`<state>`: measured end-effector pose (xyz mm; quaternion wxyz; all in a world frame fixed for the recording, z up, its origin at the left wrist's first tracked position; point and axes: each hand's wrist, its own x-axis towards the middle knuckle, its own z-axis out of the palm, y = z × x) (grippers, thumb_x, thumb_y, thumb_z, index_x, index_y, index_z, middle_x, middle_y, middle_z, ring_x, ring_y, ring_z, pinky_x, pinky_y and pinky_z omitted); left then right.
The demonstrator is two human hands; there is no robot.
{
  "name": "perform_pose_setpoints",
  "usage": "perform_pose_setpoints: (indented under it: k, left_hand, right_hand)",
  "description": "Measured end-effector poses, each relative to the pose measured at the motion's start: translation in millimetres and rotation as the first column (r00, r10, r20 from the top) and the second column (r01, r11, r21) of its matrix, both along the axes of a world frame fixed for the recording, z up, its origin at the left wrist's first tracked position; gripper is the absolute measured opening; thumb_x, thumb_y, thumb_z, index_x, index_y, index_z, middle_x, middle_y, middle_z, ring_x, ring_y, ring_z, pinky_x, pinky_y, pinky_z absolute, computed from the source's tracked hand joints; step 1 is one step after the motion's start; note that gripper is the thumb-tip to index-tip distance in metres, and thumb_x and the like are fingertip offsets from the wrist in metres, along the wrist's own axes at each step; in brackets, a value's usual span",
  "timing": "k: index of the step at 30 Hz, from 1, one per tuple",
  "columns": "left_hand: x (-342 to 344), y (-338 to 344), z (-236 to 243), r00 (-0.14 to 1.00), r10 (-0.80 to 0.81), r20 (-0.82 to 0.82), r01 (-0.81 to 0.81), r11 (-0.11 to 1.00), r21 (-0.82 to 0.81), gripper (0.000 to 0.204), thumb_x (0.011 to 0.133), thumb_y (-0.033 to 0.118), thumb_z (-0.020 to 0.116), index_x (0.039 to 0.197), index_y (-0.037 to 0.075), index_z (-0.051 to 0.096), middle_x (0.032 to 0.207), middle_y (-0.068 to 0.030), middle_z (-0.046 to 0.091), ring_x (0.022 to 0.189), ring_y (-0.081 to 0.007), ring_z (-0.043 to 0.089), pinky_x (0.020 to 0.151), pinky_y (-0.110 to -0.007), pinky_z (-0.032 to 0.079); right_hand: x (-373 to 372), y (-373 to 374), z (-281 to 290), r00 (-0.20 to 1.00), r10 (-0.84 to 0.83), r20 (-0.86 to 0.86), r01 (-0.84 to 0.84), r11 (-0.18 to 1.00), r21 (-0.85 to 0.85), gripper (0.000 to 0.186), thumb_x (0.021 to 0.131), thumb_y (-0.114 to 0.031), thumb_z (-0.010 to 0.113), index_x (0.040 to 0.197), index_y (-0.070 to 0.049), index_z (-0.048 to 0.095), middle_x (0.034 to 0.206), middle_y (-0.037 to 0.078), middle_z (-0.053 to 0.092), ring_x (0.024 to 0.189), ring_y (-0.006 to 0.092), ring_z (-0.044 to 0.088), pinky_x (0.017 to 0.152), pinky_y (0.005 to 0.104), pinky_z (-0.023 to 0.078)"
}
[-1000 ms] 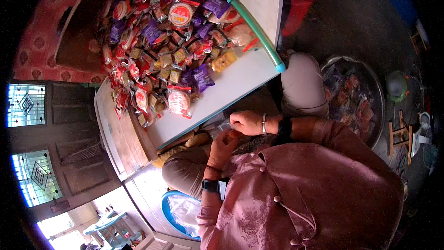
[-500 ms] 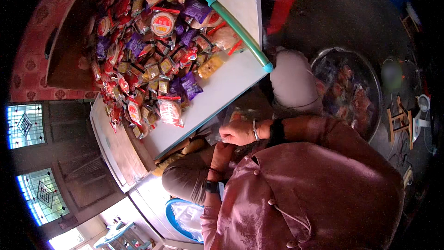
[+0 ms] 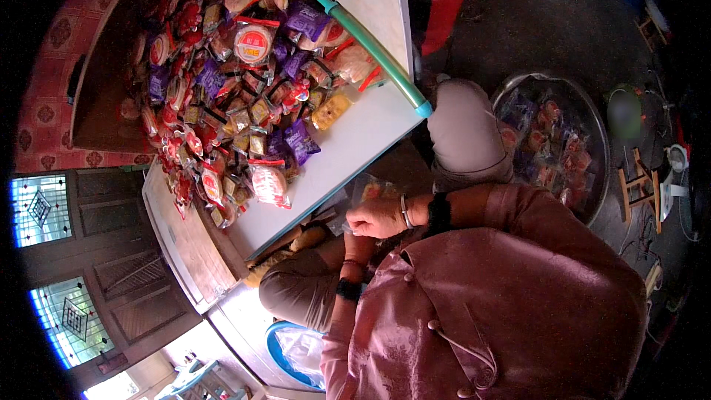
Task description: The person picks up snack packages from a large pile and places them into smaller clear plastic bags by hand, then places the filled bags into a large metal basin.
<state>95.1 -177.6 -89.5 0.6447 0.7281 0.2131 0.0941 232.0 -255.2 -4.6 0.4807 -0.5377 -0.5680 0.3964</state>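
My right hand (image 3: 376,217), with a bangle at its wrist, is closed, its fingertips pinched at the edge of my lap. Directly below it my left hand (image 3: 358,244) meets it, its fingers mostly covered by the right. What they hold is too small or hidden to make out. A clear plastic bag (image 3: 374,190) with something orange-red inside lies just beyond my right hand. In front stands a white table (image 3: 326,152) heaped with wrapped snacks. Nearest on it are a purple packet (image 3: 301,141), a red-and-clear packet (image 3: 269,182) and a yellow snack (image 3: 330,111).
A green tube (image 3: 378,48) lies along the table's right side. To the right, a round metal basin (image 3: 606,150) on the floor holds several filled clear bags. At lower left is a blue tub (image 3: 274,348) with white plastic. A small wooden stool (image 3: 638,185) stands far right.
My hands stay together at the lap and shift slightly down and left. My left wrist has turned a little. The whole view has tilted slightly; the snack heap looks unchanged.
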Motion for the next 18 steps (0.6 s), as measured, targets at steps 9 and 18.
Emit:
perform_pose_setpoints:
  k: [9,18]
  left_hand:
    - [-3.0,20.8,85.6,0.888,-0.033,-0.458,0.154,0.961,0.230,0.020,0.083,0.014,0.055,0.093,0.000,0.064,0.082,-0.0146,0.066,0.078,-0.0263,0.064,0.070,-0.031,0.050]
    - [58.5,56.6,178.5,0.997,0.059,-0.053,-0.002,0.680,0.734,0.021,0.081,0.006,0.053,0.102,0.001,0.058,0.097,-0.0173,0.059,0.091,-0.0347,0.057,0.080,-0.040,0.046]
  right_hand:
    - [11.8,1.1,-22.4,0.950,-0.278,0.140,0.286,0.957,-0.040,0.010,0.079,-0.012,0.057,0.075,-0.003,0.053,0.072,0.016,0.058,0.067,0.0343,0.057,0.058,0.0400,0.043]
    - [7.9,3.8,-32.7,0.939,-0.279,0.200,0.297,0.953,-0.066,0.013,0.078,-0.012,0.055,0.071,-0.002,0.052,0.068,0.019,0.057,0.064,0.0363,0.057,0.054,0.0421,0.042]
